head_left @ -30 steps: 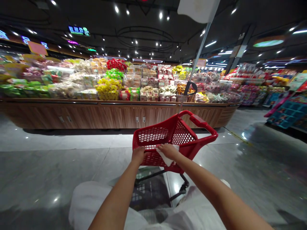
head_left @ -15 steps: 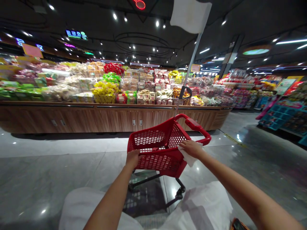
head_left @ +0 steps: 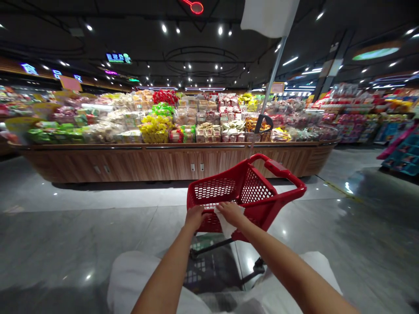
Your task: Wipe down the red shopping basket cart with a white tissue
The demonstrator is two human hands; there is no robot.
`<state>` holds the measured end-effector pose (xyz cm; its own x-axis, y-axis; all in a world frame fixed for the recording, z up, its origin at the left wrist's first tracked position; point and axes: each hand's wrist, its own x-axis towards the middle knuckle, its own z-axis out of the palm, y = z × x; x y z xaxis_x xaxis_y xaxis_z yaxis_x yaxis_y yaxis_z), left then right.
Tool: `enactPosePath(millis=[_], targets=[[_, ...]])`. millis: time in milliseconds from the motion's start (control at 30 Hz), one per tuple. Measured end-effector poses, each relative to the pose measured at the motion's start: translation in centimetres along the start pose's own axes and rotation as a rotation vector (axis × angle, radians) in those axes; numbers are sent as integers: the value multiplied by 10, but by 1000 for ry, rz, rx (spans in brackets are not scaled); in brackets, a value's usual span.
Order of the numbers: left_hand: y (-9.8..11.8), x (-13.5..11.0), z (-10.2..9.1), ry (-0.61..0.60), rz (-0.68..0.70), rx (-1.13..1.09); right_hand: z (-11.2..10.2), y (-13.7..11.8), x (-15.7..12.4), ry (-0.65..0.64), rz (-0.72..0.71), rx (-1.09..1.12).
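Observation:
A red plastic shopping cart (head_left: 258, 187) stands sideways in front of me, its handle at the right. Near the cart's front corner, my left hand (head_left: 195, 216) is closed over the near top rim. Close beside it, my right hand (head_left: 231, 211) presses a white cloth or tissue (head_left: 225, 226) onto the same rim, with the loose part hanging down the outer side. The undersides of the fingers are hidden. Rising behind the cart's handle end is a grey pole (head_left: 273, 69) with a white flag (head_left: 268, 17).
A long wooden display counter (head_left: 163, 163) heaped with packaged snacks runs behind the cart. Stocked shelves (head_left: 356, 117) and a blue rack (head_left: 402, 152) stand to the right. Shiny grey floor tiles (head_left: 98, 231) surround the cart.
My right hand has slid the white cloth left along the near rim, from the handle end to beside my left hand. The left hand keeps its hold; the view has turned slightly left.

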<state>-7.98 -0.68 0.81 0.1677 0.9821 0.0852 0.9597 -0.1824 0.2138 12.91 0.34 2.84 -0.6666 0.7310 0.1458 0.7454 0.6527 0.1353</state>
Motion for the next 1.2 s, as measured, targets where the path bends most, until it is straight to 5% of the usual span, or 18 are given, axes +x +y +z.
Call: enactPosePath(millis=[167, 267, 367, 533, 833, 1033, 1200], targets=[[-12, 2, -5, -3, -4, 31, -14, 54, -53, 12, 96, -118], [-9, -1, -3, 15, -30, 56, -12, 51, -66, 97, 216, -145], [-4, -6, 1, 26, -55, 83, -2, 25, -56, 132, 299, -97], [2, -10, 1, 34, -87, 69, 15, -3, -24, 118, 217, 5], [41, 8, 8, 52, -195, 35, 12, 54, -7, 48, 167, 33], [65, 7, 24, -15, 109, -331, 19, 56, 5, -36, -54, 50], [29, 9, 9, -11, 238, -278, 29, 52, 0, 24, -171, 85]])
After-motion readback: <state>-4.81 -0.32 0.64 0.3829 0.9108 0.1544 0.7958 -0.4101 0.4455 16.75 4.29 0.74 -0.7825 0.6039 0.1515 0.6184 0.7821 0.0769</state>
